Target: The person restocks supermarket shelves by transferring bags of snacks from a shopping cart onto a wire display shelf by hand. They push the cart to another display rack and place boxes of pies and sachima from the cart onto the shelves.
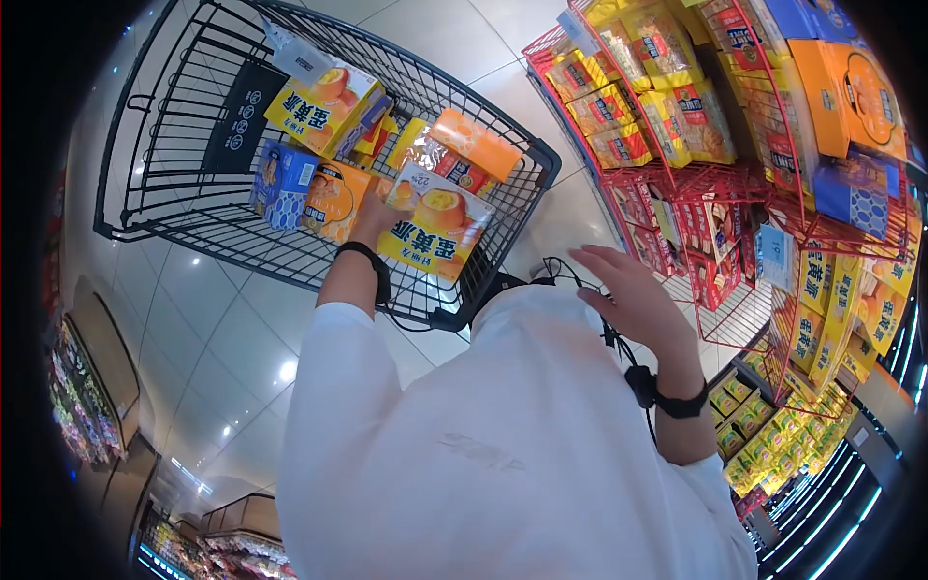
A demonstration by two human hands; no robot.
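My left hand (pixel 372 215) reaches into the black wire shopping cart (pixel 222 246) and grips the left edge of a yellow-and-white box of egg-yolk pies (pixel 440 220). Part of its fingers is hidden by the box. Beside that hand stand an orange box (pixel 335 201) and a blue box (pixel 282 184). Another yellow pie box (pixel 324 108) lies further back, and an orange cylindrical pack (pixel 476 143) rests against the cart's far side. My right hand (pixel 633 295) hangs in the air in front of my white shirt, fingers stretched out, holding nothing.
To the right, red wire racks (pixel 667 184) hold yellow snack bags (pixel 681 116), red packs and more pie boxes (pixel 831 309). Black cables (pixel 619 338) hang near my right wrist. Shelves of goods (pixel 92 377) stand at the left on the tiled floor (pixel 227 314).
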